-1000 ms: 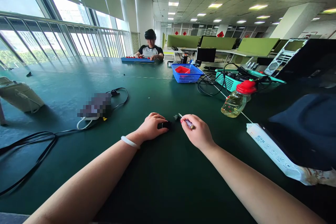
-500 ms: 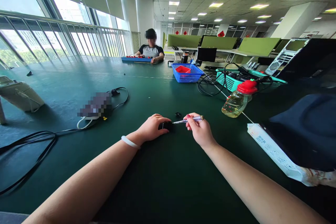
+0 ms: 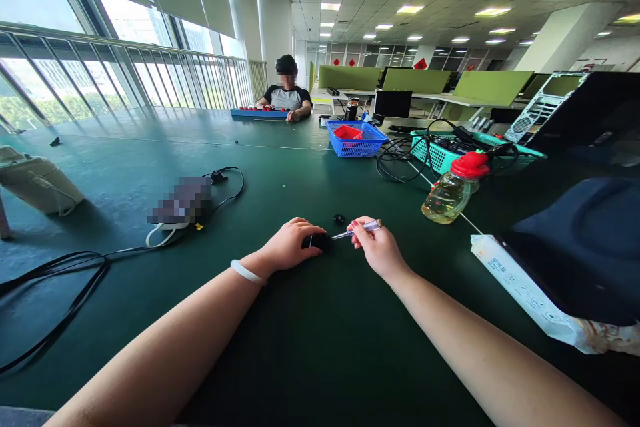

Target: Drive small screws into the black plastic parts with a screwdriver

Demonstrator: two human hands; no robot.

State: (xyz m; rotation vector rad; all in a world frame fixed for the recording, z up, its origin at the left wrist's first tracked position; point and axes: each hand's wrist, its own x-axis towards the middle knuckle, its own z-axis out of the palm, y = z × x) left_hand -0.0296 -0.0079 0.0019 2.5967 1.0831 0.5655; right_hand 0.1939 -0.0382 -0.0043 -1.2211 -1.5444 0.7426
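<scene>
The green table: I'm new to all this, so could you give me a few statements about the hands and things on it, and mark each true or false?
1. The right hand holds a slim tool. True.
2. The left hand grips a black piece. True.
3. The slim tool points away from the black piece. False: its tip points toward the black piece.
4. The bottle is to the right of the right hand. True.
5. The bottle's lid is blue. False: the lid is red.
</scene>
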